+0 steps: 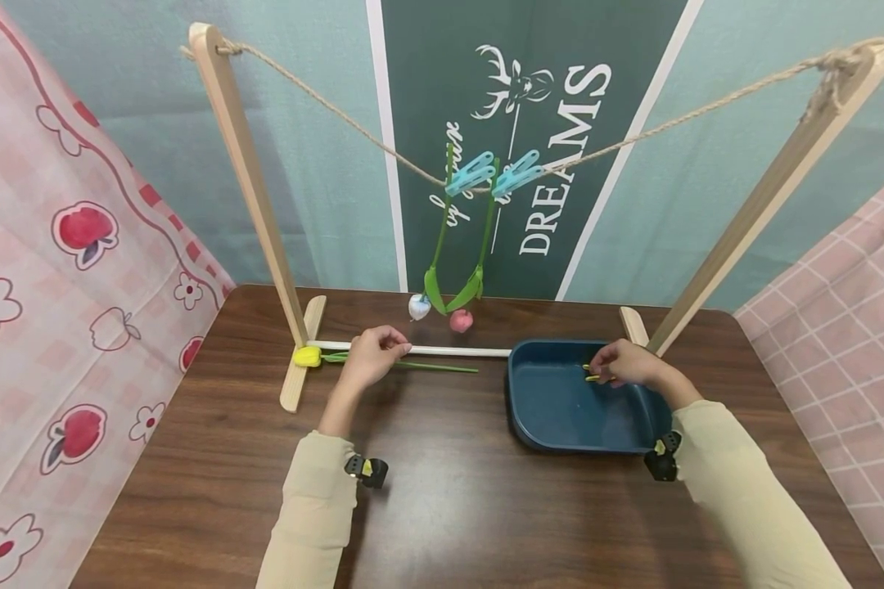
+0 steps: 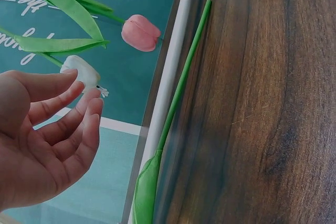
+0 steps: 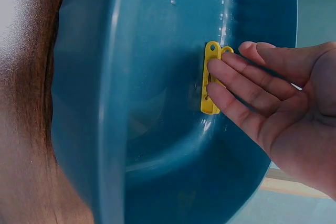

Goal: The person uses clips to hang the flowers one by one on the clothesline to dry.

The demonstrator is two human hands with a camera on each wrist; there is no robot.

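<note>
Inside the dark blue basin (image 1: 552,409), my right hand (image 1: 622,364) has its fingertips against a yellow clothespin (image 3: 211,80); the thumb stays apart from it. My left hand (image 1: 372,356) hovers near the white rod with its fingers loosely bent and nothing between them. Below it lies a yellow tulip (image 1: 308,357), its green stem (image 2: 181,85) pointing right along the table. Two light-blue clothespins (image 1: 471,173) on the rope (image 1: 339,114) hold a white tulip (image 1: 419,307) and a pink tulip (image 1: 461,320), blooms hanging down.
Wooden posts, one at left (image 1: 246,180) and one at right (image 1: 773,196), carry the sagging rope. A white rod (image 1: 457,352) runs low between them, behind the yellow tulip's stem. Printed cloth (image 1: 309,213) hangs behind the brown table (image 1: 442,507).
</note>
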